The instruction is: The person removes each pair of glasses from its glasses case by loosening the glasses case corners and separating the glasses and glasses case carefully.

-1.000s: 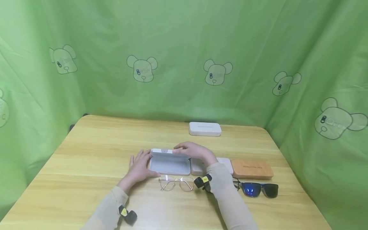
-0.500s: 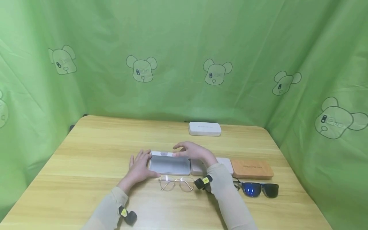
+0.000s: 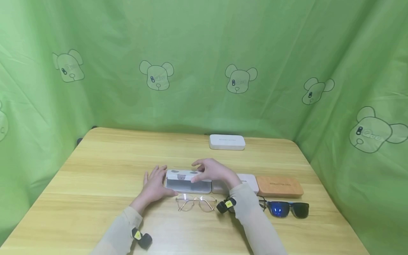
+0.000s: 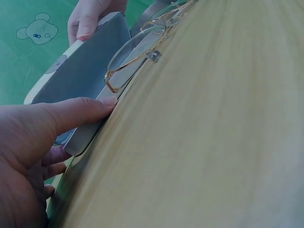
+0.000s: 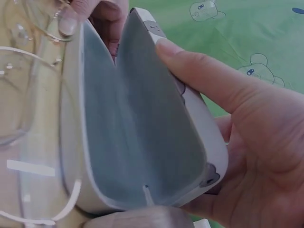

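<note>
A white glasses case [image 3: 181, 174] with grey bear prints stands partly open on the table, its grey lining [image 5: 156, 128] bare in the right wrist view. My left hand [image 3: 155, 186] holds its left end, thumb at the front wall and fingers round the side. On the lid, my right hand [image 3: 216, 170] has its thumb at the front edge and its fingers behind. Gold-rimmed glasses [image 3: 207, 204] lie just in front of the case, lenses upright. Beside them, dark-framed glasses [image 3: 262, 202] are mostly hidden by my right wrist.
Right of the open case lie a closed white case [image 3: 250, 182], partly under my right forearm, and an orange-brown case [image 3: 279, 187]. Blue-lensed sunglasses [image 3: 280, 209] sit in front of the latter. Another white case [image 3: 227, 142] lies near the table's back edge.
The lid has swung down towards the front with my right hand, so its printed outside now shows and less of the lining does. My left hand has stayed in place.
</note>
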A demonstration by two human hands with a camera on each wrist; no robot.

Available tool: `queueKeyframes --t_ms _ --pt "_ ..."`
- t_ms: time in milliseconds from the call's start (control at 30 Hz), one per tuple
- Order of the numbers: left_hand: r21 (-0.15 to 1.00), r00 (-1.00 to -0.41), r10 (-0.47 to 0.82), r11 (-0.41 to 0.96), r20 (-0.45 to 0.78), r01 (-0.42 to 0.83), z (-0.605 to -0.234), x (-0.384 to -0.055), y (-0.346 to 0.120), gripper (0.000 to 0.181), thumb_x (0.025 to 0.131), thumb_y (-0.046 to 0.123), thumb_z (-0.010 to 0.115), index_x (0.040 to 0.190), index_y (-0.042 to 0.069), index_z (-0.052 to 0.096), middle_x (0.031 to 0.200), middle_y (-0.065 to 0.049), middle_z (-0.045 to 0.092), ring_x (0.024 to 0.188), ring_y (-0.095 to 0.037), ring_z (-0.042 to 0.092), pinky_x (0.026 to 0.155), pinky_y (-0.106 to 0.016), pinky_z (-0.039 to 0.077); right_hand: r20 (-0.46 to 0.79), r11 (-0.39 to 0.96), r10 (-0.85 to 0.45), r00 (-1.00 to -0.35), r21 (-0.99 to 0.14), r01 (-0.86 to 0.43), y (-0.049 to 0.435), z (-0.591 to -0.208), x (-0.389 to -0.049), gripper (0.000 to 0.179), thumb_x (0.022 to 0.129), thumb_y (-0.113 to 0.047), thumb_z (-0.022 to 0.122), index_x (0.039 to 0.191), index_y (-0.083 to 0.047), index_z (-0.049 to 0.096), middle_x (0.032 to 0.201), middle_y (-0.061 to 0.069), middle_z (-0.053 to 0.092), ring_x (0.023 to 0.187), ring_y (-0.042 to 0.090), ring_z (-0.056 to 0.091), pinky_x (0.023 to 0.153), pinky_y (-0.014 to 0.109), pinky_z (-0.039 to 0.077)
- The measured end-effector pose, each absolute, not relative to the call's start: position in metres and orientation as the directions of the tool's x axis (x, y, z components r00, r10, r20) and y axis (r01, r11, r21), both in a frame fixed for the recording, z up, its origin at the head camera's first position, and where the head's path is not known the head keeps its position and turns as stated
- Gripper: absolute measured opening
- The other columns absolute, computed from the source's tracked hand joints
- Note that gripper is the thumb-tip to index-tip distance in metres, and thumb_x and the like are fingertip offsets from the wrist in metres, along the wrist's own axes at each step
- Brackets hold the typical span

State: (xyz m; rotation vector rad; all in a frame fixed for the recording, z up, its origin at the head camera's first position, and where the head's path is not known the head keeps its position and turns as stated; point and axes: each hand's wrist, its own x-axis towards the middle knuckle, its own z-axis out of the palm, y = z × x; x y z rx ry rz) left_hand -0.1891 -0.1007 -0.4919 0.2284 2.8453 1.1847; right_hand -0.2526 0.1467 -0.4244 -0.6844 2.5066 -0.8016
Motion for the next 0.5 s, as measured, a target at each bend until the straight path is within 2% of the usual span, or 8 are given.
queueKeyframes --t_ms 200,500 --pt "0.713 -0.989 0.149 0.693 0.003 0.106 -0.492 -0.189 -0.100 0.098 0.055 0.041 0.090 0.137 0.004 0.051 0.158 -0.014 0.033 0.150 -0.040 0.013 0.118 -0.065 -0.010 -0.195 0.731 -0.546 -0.815 -0.587 -0.349 0.145 -0.427 -0.242 0.086 0.067 -0.048 0.085 0.139 -0.014 0.052 0.128 0.015 0.065 0.119 0.028 0.061 0.107 0.047 0.046" --pt "0.713 -0.990 0.140 0.693 0.016 0.110 -0.495 -0.190 -0.101 0.098 0.054 0.040 0.090 0.136 0.003 0.052 0.157 -0.014 0.034 0.150 -0.040 0.016 0.119 -0.064 -0.008 -0.128 0.740 -0.576 -0.807 -0.502 -0.448 0.139 -0.429 -0.234 0.088 0.064 -0.046 0.087 0.137 -0.009 0.054 0.121 0.013 0.069 0.106 0.020 0.065 0.099 0.038 0.052"
